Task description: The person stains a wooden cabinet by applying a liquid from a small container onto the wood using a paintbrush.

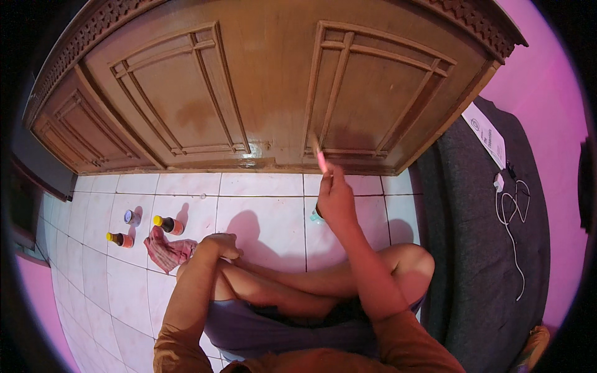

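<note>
My right hand point(336, 198) is closed around the pink handle of a slim paintbrush point(321, 159). Its tip points up at the lower left of the moulding on the right panel of a brown wooden cabinet point(273, 93); whether it touches the wood I cannot tell. A small greenish container point(316, 216) stands on the floor, partly hidden behind that hand. My left hand point(222, 245) rests by my left knee with its fingers curled in, and nothing shows in them. Beside it lies a crumpled reddish cloth point(169, 250).
Left of the cloth, two dark bottles with yellow caps point(169, 225) point(120, 239) and a small round tin point(130, 216) stand on the tiled floor point(261, 186). A dark grey mattress point(479, 248) along the right side bears a white cable point(511, 214) and a paper point(485, 137).
</note>
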Available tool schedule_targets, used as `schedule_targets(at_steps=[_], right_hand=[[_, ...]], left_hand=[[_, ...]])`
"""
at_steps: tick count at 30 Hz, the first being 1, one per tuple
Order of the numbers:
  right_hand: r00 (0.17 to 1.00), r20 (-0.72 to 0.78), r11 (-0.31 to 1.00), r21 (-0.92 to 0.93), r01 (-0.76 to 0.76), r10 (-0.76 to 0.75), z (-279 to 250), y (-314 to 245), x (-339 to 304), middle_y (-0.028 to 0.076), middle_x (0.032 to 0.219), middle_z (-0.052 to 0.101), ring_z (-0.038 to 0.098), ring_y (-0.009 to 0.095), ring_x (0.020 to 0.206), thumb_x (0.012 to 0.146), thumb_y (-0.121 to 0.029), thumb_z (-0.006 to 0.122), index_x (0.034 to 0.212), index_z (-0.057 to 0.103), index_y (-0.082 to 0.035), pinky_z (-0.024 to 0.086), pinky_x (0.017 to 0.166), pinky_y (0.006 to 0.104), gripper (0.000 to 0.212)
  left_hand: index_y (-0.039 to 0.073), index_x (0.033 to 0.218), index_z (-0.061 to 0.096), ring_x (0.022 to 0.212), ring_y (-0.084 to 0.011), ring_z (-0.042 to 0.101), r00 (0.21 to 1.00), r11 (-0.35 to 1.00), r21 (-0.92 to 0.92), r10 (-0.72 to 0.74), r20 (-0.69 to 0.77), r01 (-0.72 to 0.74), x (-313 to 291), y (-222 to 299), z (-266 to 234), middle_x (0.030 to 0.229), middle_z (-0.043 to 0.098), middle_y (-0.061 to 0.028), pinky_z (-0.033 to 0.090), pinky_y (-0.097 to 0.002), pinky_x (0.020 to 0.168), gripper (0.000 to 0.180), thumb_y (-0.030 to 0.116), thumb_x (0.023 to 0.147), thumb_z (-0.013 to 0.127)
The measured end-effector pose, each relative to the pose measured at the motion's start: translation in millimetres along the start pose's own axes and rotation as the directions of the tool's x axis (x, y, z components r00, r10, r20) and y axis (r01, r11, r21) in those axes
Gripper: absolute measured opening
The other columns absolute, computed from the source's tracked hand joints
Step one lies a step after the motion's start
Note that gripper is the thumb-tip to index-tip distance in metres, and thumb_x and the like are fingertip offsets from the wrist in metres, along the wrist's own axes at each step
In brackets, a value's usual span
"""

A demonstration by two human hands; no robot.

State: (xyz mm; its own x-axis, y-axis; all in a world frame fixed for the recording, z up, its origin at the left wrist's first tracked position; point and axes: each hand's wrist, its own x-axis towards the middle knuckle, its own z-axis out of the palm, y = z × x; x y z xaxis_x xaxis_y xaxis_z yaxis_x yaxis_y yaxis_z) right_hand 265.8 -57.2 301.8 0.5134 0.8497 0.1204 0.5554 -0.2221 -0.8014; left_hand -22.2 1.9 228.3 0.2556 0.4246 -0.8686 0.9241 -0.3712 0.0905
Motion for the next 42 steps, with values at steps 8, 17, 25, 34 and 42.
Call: schedule_targets(at_steps=[8,17,25,34,42], right_hand=[[0.999,0.035,0.998,-0.064,-0.002,0.004,24,43,23,0.03,0.082,0.064,0.062,0.05,0.079,0.098,-0.016,0.046,0.122,0.048,-0.004,0.049,0.067,0.0564,0.027],[0.999,0.027,0.999,-0.015,0.036,-0.035,5,9,7,0.025,0.097,0.066,0.064,0.044,0.087,0.101,-0.019,0.042,0.127,0.052,-0.012,0.05,0.076,0.05,0.029],[0.904,-0.239,0.925,0.046,0.376,-0.355,-24,-17,19,0.022,0.116,0.063,0.061,0.04,0.107,0.099,-0.014,0.045,0.129,0.054,-0.013,0.05,0.091,0.0457,0.031],[0.943,-0.085,0.94,-0.15,0.307,-0.321,-19,-1,5,0.018,0.117,0.064,0.062,0.039,0.103,0.093,-0.011,0.05,0.124,0.056,-0.013,0.051,0.086,0.0466,0.031],[0.921,-0.083,0.889,-0.308,0.34,-0.381,-23,-22,28,0.017,0.111,0.064,0.064,0.039,0.092,0.093,-0.01,0.051,0.122,0.06,-0.022,0.052,0.077,0.0501,0.033]], left_hand=[[-0.007,0.111,0.061,0.101,-0.0348,0.066,0.988,0.994,0.049,0.099,-0.117,-0.094,5,-3,5,0.109,0.068,-0.0231,0.051,-0.042,0.086,0.06,0.046,0.082,0.062],[-0.008,0.111,0.062,0.101,-0.0349,0.066,0.992,0.995,0.032,0.096,-0.079,-0.094,8,-8,7,0.109,0.068,-0.0245,0.051,-0.0425,0.086,0.06,0.045,0.083,0.061],[-0.006,0.11,0.066,0.102,-0.033,0.067,0.996,0.996,0.007,0.087,-0.038,-0.087,-2,0,-2,0.111,0.068,-0.0226,0.052,-0.0416,0.085,0.058,0.044,0.081,0.063],[-0.004,0.095,0.072,0.083,-0.0285,0.069,0.992,0.995,-0.029,0.094,-0.082,-0.096,0,-3,5,0.093,0.072,-0.0181,0.053,-0.0394,0.074,0.044,0.036,0.078,0.062],[-0.002,0.094,0.072,0.081,-0.0273,0.069,0.995,0.993,-0.071,0.09,-0.047,-0.093,3,-3,5,0.09,0.072,-0.0162,0.053,-0.039,0.072,0.043,0.036,0.079,0.062]])
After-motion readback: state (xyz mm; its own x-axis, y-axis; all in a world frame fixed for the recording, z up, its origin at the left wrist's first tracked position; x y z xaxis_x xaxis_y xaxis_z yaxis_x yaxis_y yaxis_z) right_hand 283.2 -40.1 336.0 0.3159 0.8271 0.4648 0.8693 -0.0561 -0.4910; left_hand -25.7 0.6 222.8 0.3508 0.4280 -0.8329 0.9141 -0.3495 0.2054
